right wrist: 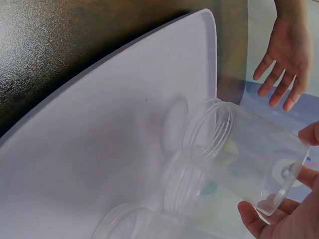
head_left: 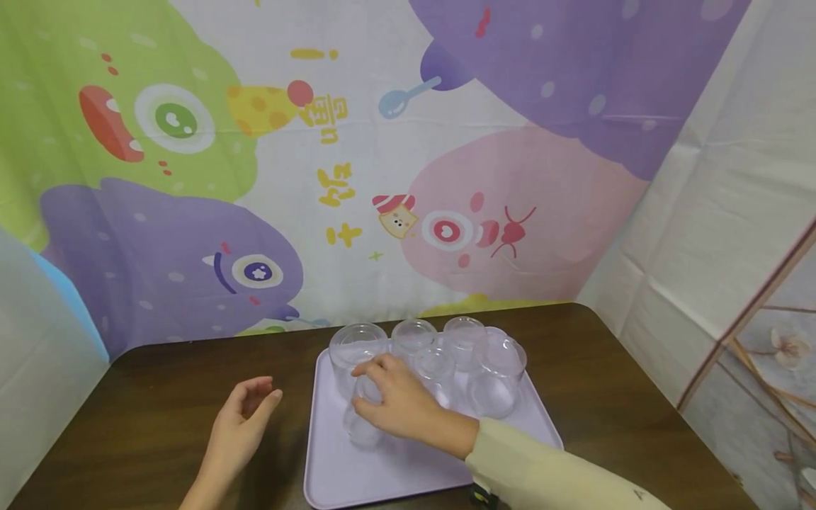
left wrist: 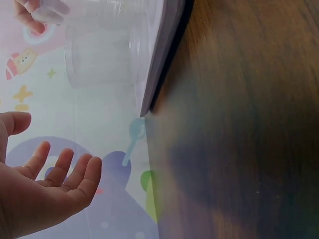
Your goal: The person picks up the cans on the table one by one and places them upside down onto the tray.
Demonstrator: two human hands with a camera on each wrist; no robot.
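Note:
My right hand [head_left: 403,402] grips a clear plastic jar [right wrist: 249,157] near its base, fingers and thumb around the end. In the right wrist view the jar's threaded mouth points down towards the lilac tray [head_left: 347,476], and the jar looks tilted; whether its rim touches the tray I cannot tell. Several other clear jars stand at the tray's back half, among them a large one [head_left: 338,361] at the back left and one [head_left: 497,386] at the right. To the left of the tray, my left hand [head_left: 234,425] hovers over the table with relaxed fingers, holding nothing.
The tray lies on a dark brown wooden table [head_left: 612,397]. Behind the table hangs a cloth [head_left: 363,276] printed with cartoon monsters. A pale curtain [head_left: 676,212] closes off the right side. Jars stand close together beside my right hand.

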